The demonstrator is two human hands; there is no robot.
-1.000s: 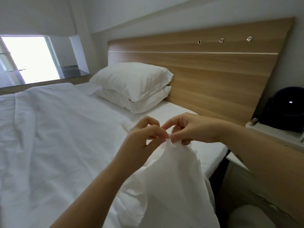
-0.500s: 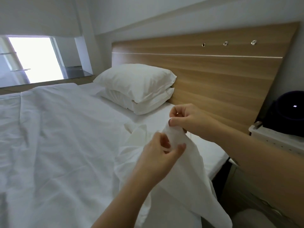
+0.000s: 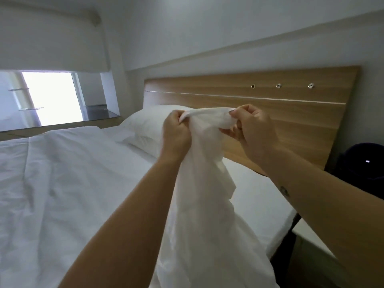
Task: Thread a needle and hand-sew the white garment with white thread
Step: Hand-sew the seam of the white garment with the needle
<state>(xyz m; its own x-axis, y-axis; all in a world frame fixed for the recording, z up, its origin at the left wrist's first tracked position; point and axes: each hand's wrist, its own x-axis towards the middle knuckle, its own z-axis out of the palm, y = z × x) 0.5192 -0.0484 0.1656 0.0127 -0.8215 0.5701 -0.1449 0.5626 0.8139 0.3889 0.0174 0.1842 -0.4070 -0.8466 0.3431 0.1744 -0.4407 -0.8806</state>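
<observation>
Garment edge stretched between both hands.
Left hand (image 3: 176,132) and right hand (image 3: 252,129) fingers clamp the thin, wrinkled white garment (image 3: 199,183); remainder hangs.

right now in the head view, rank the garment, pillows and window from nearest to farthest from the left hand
1. garment: gripped in the left hand.
2. pillows: just behind the hand.
3. window: far left, across the bed.

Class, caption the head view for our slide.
Left hand and right hand grip a white garment above the bed.
</observation>
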